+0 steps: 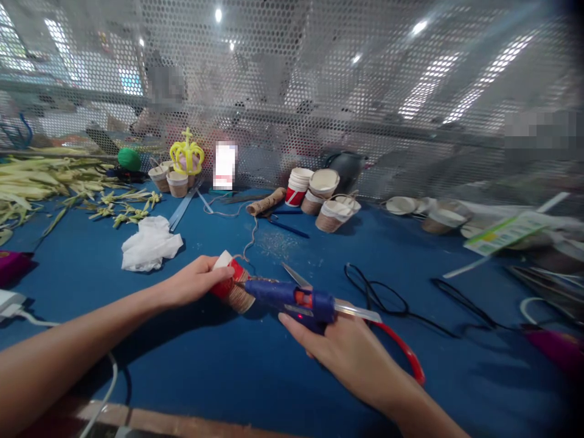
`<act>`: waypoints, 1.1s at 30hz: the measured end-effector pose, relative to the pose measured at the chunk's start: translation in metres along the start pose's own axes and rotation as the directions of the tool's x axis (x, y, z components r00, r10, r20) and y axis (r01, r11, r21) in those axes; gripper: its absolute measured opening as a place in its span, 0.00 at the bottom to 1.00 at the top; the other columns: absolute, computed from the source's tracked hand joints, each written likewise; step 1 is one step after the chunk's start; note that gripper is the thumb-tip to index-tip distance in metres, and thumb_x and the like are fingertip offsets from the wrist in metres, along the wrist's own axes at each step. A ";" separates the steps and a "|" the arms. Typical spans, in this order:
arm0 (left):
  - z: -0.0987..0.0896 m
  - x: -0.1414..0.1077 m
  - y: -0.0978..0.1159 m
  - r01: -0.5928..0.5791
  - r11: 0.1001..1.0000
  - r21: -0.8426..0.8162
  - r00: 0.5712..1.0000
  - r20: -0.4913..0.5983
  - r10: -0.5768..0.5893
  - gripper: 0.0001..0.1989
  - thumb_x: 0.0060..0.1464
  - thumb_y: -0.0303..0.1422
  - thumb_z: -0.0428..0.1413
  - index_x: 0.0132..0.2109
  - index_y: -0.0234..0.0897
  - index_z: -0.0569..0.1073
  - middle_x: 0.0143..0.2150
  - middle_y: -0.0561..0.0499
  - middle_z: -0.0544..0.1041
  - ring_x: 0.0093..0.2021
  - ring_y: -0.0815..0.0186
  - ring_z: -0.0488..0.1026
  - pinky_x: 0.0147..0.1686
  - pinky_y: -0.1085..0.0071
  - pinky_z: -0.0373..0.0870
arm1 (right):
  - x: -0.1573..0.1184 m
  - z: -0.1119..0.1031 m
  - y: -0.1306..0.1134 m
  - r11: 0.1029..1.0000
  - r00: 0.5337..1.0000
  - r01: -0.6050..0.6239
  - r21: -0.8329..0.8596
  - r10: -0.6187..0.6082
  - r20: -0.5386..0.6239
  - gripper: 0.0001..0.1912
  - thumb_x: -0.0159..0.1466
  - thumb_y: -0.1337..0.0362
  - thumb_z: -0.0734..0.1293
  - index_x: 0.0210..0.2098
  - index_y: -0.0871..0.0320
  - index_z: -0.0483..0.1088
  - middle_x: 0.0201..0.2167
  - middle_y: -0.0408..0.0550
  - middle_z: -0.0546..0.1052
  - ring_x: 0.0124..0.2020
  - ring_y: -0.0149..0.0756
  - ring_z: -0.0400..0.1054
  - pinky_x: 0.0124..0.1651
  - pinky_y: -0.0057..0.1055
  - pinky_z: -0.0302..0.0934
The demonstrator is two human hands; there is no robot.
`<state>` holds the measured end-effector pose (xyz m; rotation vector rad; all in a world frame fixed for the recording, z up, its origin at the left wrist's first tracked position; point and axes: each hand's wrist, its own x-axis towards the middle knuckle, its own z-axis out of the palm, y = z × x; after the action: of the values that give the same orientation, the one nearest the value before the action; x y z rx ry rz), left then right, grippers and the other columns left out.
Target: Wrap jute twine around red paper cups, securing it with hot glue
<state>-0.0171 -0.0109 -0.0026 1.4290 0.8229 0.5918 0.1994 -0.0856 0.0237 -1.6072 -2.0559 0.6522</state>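
Observation:
My left hand [203, 280] is closed round a red and white paper cup [223, 286], tilted on its side and partly wound with brown twine. In my right hand [337, 340] is a blue glue gun [287, 299], its nozzle at the twine-wrapped side of the cup. A clear glue stick [358, 310] pokes out of the gun's back, and a small red light glows on its body. From the cup the loose twine [252, 237] runs back to a twine roll [267, 202]. Scissors with a red handle [408, 353] lie partly hidden under the gun and right hand.
Twine-wrapped cups [335, 214] and stacked red cups [297, 185] stand at the back. A crumpled white tissue [150, 243] lies left, near braided husks [123, 207]. Black cord [378, 295] curls at right. A lit phone [225, 165] leans against the perforated metal screen [274, 73].

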 end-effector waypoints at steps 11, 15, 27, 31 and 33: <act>0.000 -0.001 -0.001 -0.007 1.000 0.029 1.000 -0.022 0.008 0.16 0.52 0.38 0.48 0.38 0.31 0.73 0.35 0.47 0.76 0.33 0.67 0.69 0.37 0.71 0.63 | 0.001 -0.003 -0.005 0.995 0.995 0.096 -0.010 -0.096 0.003 0.06 0.59 0.62 0.60 0.28 0.56 0.65 0.24 0.40 0.72 0.26 0.30 0.65 0.28 0.26 0.58; 0.000 0.000 -0.002 -0.010 0.999 0.052 1.000 -0.027 0.012 0.16 0.53 0.39 0.48 0.37 0.30 0.73 0.35 0.47 0.76 0.33 0.67 0.69 0.36 0.71 0.63 | 0.000 -0.003 -0.006 0.995 0.995 0.104 0.007 -0.104 -0.004 0.05 0.58 0.63 0.60 0.28 0.56 0.65 0.23 0.39 0.72 0.24 0.28 0.64 0.29 0.25 0.58; 0.002 -0.002 0.002 0.000 0.998 0.069 0.999 -0.034 0.002 0.16 0.52 0.37 0.47 0.40 0.31 0.73 0.36 0.47 0.77 0.34 0.65 0.70 0.37 0.71 0.64 | 0.000 -0.004 -0.005 0.998 0.999 0.054 -0.011 -0.054 0.001 0.07 0.59 0.61 0.60 0.32 0.56 0.67 0.27 0.44 0.73 0.29 0.33 0.65 0.31 0.29 0.59; 0.003 -0.003 0.006 -0.008 0.995 0.095 0.999 -0.030 0.011 0.16 0.52 0.37 0.47 0.39 0.30 0.73 0.34 0.48 0.76 0.32 0.66 0.69 0.36 0.72 0.63 | 0.002 -0.005 -0.005 0.998 1.000 0.023 -0.058 -0.023 -0.008 0.08 0.57 0.60 0.61 0.27 0.57 0.66 0.21 0.42 0.71 0.23 0.31 0.63 0.28 0.28 0.59; 0.003 -0.003 0.006 -0.015 0.995 0.102 1.000 -0.026 0.018 0.15 0.52 0.37 0.47 0.38 0.30 0.73 0.33 0.49 0.76 0.31 0.67 0.68 0.35 0.72 0.63 | 0.003 -0.006 -0.007 0.997 1.000 0.028 -0.073 -0.028 -0.011 0.08 0.56 0.60 0.61 0.25 0.57 0.65 0.20 0.42 0.71 0.23 0.32 0.63 0.28 0.28 0.59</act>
<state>-0.0157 -0.0147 0.0034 1.5243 0.8736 0.5897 0.1975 -0.0835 0.0328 -1.6149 -2.1122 0.5631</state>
